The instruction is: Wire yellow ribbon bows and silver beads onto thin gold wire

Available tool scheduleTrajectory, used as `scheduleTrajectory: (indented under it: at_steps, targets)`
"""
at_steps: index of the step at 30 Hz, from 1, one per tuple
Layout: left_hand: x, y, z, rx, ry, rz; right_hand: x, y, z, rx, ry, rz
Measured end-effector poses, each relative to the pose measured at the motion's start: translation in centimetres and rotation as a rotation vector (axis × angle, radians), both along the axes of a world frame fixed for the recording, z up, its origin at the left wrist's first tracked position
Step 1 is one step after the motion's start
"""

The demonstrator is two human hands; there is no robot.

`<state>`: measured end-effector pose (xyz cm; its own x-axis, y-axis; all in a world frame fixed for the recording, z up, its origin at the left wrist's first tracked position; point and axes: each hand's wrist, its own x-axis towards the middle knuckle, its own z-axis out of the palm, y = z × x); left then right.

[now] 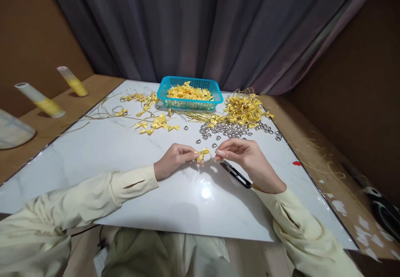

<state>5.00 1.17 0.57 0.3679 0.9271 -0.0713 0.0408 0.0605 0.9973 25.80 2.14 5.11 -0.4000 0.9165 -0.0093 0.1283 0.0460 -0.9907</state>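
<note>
My left hand (175, 158) pinches a small yellow ribbon bow (202, 154) just above the white board (125, 173). My right hand (246, 156) is closed in a pinch right beside the bow, its fingertips almost touching it; what they hold is too small to make out. Black thread snips (236, 174) lie on the board under my right hand. Several silver heart-shaped beads (229, 129) are scattered just beyond my hands.
A blue basket (190, 95) full of yellow bows stands at the board's far edge. Loose bows (156, 123) lie to its left, and a heap of bows with gold cords (245, 107) to its right. Two thread spools (42, 100) stand on the wooden table at left.
</note>
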Motion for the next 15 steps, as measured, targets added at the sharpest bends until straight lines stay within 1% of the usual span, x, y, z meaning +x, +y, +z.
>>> scheduleTrajectory:
  at_steps: [4,8,11,15]
  targets:
    - [0.1,-0.11,0.08,-0.005,-0.003,0.012,-0.29,-0.16,0.16,0.004,-0.114,0.079]
    - [0.14,-0.1,-0.09,-0.038,-0.018,0.037,-0.69,-0.4,-0.19,-0.001,-0.243,0.15]
    - [0.12,-0.05,-0.25,-0.058,-0.058,0.04,-0.87,-0.42,-0.56,0.061,-0.305,0.134]
    - [0.1,-0.05,-0.23,-0.045,-0.082,0.019,-0.96,-0.42,-0.72,0.163,-0.393,0.106]
